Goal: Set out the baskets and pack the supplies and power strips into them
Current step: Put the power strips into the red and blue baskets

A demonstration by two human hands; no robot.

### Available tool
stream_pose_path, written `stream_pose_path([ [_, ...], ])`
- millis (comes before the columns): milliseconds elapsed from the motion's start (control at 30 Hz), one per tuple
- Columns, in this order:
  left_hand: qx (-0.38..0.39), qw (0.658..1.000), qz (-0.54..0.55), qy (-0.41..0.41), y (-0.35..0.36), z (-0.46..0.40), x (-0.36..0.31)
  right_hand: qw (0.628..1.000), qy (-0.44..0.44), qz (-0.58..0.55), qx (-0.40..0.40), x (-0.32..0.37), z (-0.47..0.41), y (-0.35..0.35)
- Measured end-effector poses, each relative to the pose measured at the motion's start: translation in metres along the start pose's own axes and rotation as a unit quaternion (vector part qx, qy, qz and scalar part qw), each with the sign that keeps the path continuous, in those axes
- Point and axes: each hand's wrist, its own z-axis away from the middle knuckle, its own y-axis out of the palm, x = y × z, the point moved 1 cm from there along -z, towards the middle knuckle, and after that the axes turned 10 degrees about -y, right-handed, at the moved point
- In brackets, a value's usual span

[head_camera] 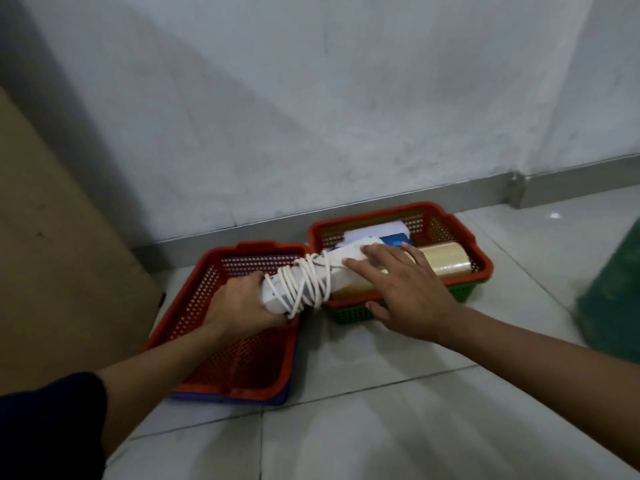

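Left hand [239, 303] grips power strip [311, 282]; right hand [408, 289] open above; right basket [481, 258] holds tape roll [446, 259].

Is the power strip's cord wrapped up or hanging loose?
Wrapped: the white cord is coiled around the power strip, whose end the left hand grips.

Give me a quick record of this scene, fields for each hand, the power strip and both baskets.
left hand: gripping one end of the power strip
right hand: open, fingers resting on the strip's other end
power strip: white, cord wound around it, spanning both baskets
left basket: red, empty, stacked on a blue one
right basket: red over green, holds tape roll and other supplies
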Motion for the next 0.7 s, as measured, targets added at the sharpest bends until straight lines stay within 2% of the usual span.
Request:
stream_pose_path([
  [167, 0.027, 0.986, 0.049, -0.156, 0.006, 0.009, 0.058, 0.999, 0.010, -0.032, 0.031, 0.024, -0.032, 0.018],
  [333, 0.126, 0.929, 0.144, -0.317, 0.024, 0.004, 0.075, 0.995, 0.011, -0.064, 0.078, 0.044, -0.043, 0.043],
  [500, 0.219, 0.845, 0.327, -0.363, 0.052, 0.001, 0.040, 0.990, 0.011, -0.077, 0.120, 0.060, -0.047, 0.057],
  [633, 0.232, 0.834, 0.342, -0.365, 0.074, -0.003, 0.016, 0.985, 0.006, -0.082, 0.152, 0.065, -0.041, 0.058],
  [700, 0.239, 0.844, 0.326, -0.353, 0.080, -0.002, 0.010, 0.983, 0.010, -0.089, 0.159, 0.064, -0.037, 0.059],
])
